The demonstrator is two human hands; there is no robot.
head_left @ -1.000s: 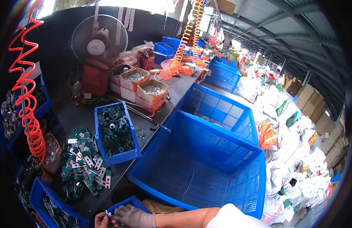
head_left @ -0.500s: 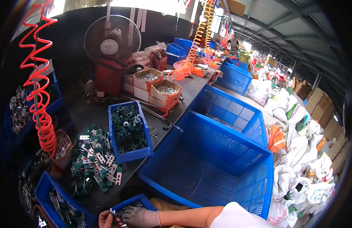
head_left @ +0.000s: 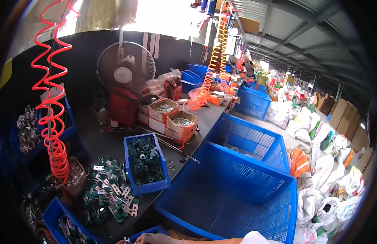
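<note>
At the bottom edge my right hand [head_left: 159, 238], in a grey glove, lies over a blue bin [head_left: 135, 235]; its fingers are mostly cut off by the picture's edge. Just left of it, only a sliver of my left hand [head_left: 120, 242] shows, at a small metal part [head_left: 127, 240]. A heap of green and silver metal pieces [head_left: 109, 191] lies on the dark workbench ahead. Beside the heap stands a blue bin [head_left: 149, 188] filled with dark green pieces. Another blue bin [head_left: 54, 209] with similar metal pieces sits at the lower left.
Large blue crates [head_left: 237, 162] flank the bench on the right. Beyond them lie several white sacks [head_left: 318, 171]. Boxes of small hardware [head_left: 182, 126], a red bag [head_left: 123, 105] and a fan [head_left: 125, 69] stand farther back. A red coiled hose [head_left: 56, 134] hangs at the left.
The view has tilted upward, so everything sits lower in the picture. Both hands have slipped toward the bottom edge, and the left one has nearly left the view.
</note>
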